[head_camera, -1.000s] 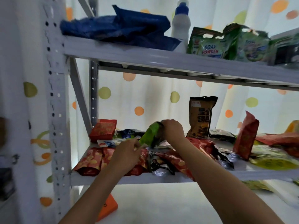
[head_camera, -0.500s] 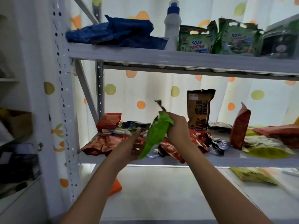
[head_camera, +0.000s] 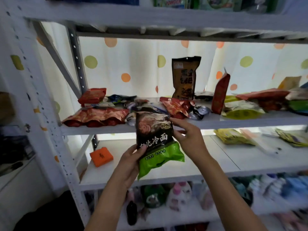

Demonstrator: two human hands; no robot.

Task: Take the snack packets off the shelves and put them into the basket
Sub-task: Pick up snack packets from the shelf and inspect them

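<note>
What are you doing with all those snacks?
A person is clearing snack packets off a white shelf rack. Right now both hands are on one black and green packet, held in front of the shelves. The left hand grips its lower left edge, and the right hand holds its right side. Many more packets lie on the shelf behind, among them a red packet at the left and a brown pouch standing upright. No basket is in view.

Bright light is glaring through the dotted curtain (head_camera: pixel 136 67) behind my shelves (head_camera: pixel 250 120), leaving my arms dim; the edges are smearing and bending.
</note>
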